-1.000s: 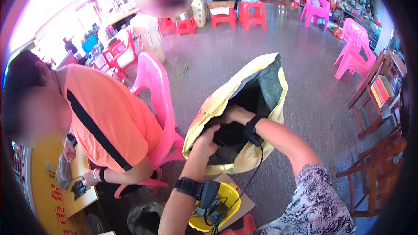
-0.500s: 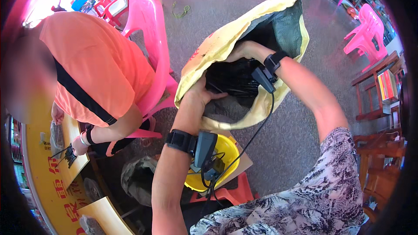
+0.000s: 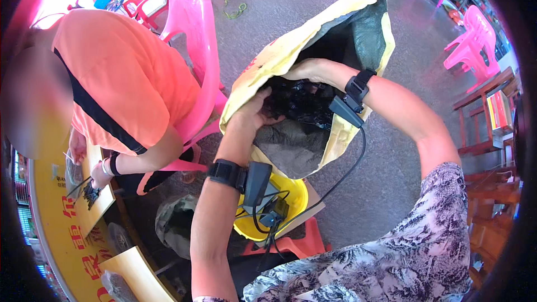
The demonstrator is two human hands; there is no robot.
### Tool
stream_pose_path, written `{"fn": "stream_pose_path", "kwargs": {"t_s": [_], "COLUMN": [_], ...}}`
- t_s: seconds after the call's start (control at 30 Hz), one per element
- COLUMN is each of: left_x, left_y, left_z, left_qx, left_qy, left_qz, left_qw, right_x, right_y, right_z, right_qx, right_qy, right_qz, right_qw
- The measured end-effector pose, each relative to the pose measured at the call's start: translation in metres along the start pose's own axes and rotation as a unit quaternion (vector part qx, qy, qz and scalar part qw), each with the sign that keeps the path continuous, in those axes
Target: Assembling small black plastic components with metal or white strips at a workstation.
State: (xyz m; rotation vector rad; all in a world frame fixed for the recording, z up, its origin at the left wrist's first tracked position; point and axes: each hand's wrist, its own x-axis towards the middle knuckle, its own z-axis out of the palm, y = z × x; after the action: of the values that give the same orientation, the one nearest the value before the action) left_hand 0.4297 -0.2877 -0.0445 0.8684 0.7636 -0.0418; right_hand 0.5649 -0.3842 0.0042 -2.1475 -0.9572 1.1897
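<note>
A large yellow woven sack (image 3: pixel 320 28) with a grey lining gapes in front of me. Shiny black pieces (image 3: pixel 305 103), too dark to identify, lie bunched inside its mouth. My left hand (image 3: pixel 258 113) reaches in at the left rim, its thumb and fingers curled against the near left side of the black pieces. From the right, my right hand (image 3: pixel 307 70) enters past the far side of them, its fingers hidden in the sack. Each wrist wears a black strap with a small box.
To the left a person in an orange shirt (image 3: pixel 117 78) sits on a pink chair (image 3: pixel 196 39), handling thin black pieces at a yellow-edged table (image 3: pixel 61 218). Near me, a yellow bucket (image 3: pixel 299 201) with cabled devices rests over a red stool (image 3: pixel 299 246). A dark bag (image 3: pixel 170 218) stands beside it.
The black pieces have shifted within the sack and show a more jumbled surface. My left hand has moved slightly left, and the sack's near rim sags lower.
</note>
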Motion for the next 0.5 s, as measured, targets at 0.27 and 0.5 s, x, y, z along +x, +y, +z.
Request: {"fn": "stream_pose_path", "kwargs": {"t_s": [0.27,0.5], "left_x": [0.003,-0.001], "left_y": [0.015,0.013], "left_z": [-0.017,-0.007], "left_qx": [-0.035,0.031], "left_qy": [-0.146,-0.038], "left_qz": [-0.089,-0.05], "left_qw": [0.985,0.998], "right_x": [-0.002,0.016], "right_y": [0.008,0.011], "right_z": [-0.01,0.007], "right_qx": [0.095,0.156], "right_qy": [-0.119,-0.14], "right_qz": [0.034,0.08], "right_qw": [0.988,0.975]}}
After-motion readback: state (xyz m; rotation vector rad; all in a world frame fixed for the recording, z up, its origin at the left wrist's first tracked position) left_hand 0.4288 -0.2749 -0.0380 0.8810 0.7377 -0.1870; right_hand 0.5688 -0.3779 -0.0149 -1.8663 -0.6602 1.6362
